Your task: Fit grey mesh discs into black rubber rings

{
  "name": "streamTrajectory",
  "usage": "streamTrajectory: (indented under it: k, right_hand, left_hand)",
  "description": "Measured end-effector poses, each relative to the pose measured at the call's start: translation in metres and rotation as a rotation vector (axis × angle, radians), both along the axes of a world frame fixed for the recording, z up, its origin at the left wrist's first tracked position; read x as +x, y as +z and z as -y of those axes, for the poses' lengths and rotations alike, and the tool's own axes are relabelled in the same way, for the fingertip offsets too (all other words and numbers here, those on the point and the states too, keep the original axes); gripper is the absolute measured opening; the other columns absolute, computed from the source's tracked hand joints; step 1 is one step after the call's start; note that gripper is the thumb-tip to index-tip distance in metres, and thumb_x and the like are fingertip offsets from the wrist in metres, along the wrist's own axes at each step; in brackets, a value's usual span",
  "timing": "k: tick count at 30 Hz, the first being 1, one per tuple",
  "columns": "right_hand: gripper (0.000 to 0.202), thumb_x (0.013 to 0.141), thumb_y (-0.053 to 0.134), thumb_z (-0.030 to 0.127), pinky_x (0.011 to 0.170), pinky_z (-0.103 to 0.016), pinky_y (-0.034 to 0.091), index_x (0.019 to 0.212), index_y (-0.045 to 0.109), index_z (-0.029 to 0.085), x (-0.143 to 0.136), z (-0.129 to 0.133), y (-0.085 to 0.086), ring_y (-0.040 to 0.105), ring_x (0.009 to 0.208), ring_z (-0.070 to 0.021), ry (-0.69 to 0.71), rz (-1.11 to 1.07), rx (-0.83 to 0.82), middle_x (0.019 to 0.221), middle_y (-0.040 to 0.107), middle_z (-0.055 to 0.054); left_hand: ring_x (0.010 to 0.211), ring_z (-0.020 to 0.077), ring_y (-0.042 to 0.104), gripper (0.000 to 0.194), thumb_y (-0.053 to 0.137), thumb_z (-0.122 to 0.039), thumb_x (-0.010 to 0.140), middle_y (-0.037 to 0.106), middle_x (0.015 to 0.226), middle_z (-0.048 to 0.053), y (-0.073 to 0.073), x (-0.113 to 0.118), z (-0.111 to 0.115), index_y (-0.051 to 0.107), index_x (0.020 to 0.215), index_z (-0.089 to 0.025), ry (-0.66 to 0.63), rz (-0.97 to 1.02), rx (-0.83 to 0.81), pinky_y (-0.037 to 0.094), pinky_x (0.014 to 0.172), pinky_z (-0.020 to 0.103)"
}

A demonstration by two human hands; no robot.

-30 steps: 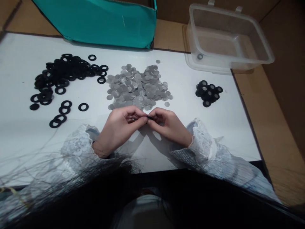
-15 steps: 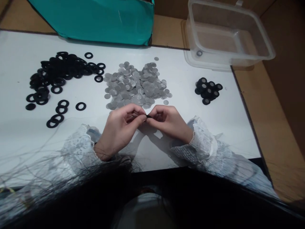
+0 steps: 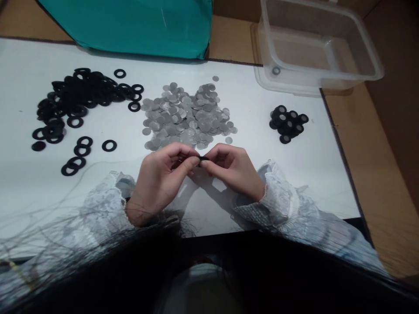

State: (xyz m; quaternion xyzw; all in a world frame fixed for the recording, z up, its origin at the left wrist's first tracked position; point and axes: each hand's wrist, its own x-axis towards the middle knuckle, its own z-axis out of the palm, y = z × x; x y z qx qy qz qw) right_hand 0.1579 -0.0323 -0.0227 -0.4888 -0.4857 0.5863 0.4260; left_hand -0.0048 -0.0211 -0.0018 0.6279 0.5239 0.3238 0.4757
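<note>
Between the fingertips of both hands is a small black ring [image 3: 203, 158], mostly covered by the fingers. My left hand [image 3: 163, 179] pinches its left side, and my right hand [image 3: 233, 168] pinches the right side. Just beyond the hands spreads a heap of thin silvery discs [image 3: 186, 115]. To the left lies a pile of loose black rings [image 3: 88, 89], with several more rings scattered nearer to me. On the right sits a small cluster of black rings with grey discs in their centres [image 3: 288, 124]. Whether the held ring contains a disc is hidden.
A clear plastic container [image 3: 321, 48] stands at the back right, on its lid, over the table's edge. A teal box [image 3: 137, 28] is at the back left. Cardboard [image 3: 376, 144] borders the white tabletop [image 3: 314, 183] on the right.
My fingers have shifted slightly around the ring, and a little more of its black edge shows. The camera view has moved a little; the piles look the same.
</note>
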Motion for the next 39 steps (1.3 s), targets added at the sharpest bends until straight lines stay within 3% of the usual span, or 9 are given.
streamTrajectory:
  k: [6,12,21,28,33,39]
  right_hand:
    - [0.014,0.075,0.068,0.024,0.057,-0.025,0.041,0.072,0.056,0.017,0.005,-0.002,0.000,0.050,0.060,-0.0093,0.150,0.097,0.051,0.068,0.055,0.002]
    - [0.010,0.079,0.063,0.025,0.064,-0.027,0.048,0.076,0.056,0.018,0.004,-0.001,-0.003,0.058,0.068,-0.0119,0.052,0.038,0.085,0.072,0.060,0.000]
    - [0.014,0.078,0.065,0.023,0.059,-0.024,0.041,0.069,0.057,0.015,0.009,-0.001,0.003,0.052,0.061,-0.0096,0.129,0.278,0.179,0.065,0.058,0.002]
    - [0.026,0.072,0.073,0.033,0.053,-0.023,0.040,0.062,0.057,0.015,0.008,-0.002,0.006,0.050,0.056,-0.0080,0.069,0.112,0.074,0.059,0.057,0.003]
    - [0.024,0.070,0.073,0.031,0.052,-0.022,0.040,0.062,0.057,0.015,0.006,0.000,0.006,0.050,0.056,-0.0077,0.009,0.082,0.032,0.058,0.056,0.003]
    - [0.021,0.073,0.072,0.031,0.053,-0.022,0.044,0.070,0.057,0.016,-0.003,0.004,0.000,0.052,0.056,-0.0076,-0.037,-0.060,0.013,0.062,0.057,0.003]
  left_hand:
    - [0.077,0.0173,0.068,0.010,0.068,-0.026,0.077,0.073,0.080,0.000,0.003,-0.001,0.002,0.072,0.083,-0.019,-0.008,0.001,-0.023,0.055,0.073,0.026]
    - [0.081,0.0196,0.069,0.017,0.070,-0.028,0.074,0.075,0.086,0.003,0.001,0.000,-0.001,0.072,0.088,-0.018,0.008,0.024,-0.085,0.057,0.076,0.029]
    - [0.066,0.0155,0.064,0.013,0.070,-0.030,0.072,0.070,0.069,0.000,0.003,-0.003,-0.005,0.069,0.072,-0.017,-0.069,-0.075,-0.073,0.053,0.063,0.024]
    - [0.068,0.0149,0.064,0.009,0.062,-0.026,0.078,0.068,0.072,0.000,0.002,-0.001,0.001,0.066,0.079,-0.018,-0.039,-0.139,0.073,0.050,0.062,0.024]
    - [0.070,0.0155,0.064,0.010,0.059,-0.028,0.082,0.069,0.075,0.000,-0.004,-0.002,0.005,0.065,0.081,-0.020,0.008,-0.248,0.161,0.048,0.064,0.026]
    - [0.072,0.0156,0.067,0.014,0.060,-0.029,0.082,0.073,0.082,0.002,-0.006,-0.001,0.004,0.067,0.089,-0.019,-0.009,-0.148,0.077,0.052,0.065,0.024]
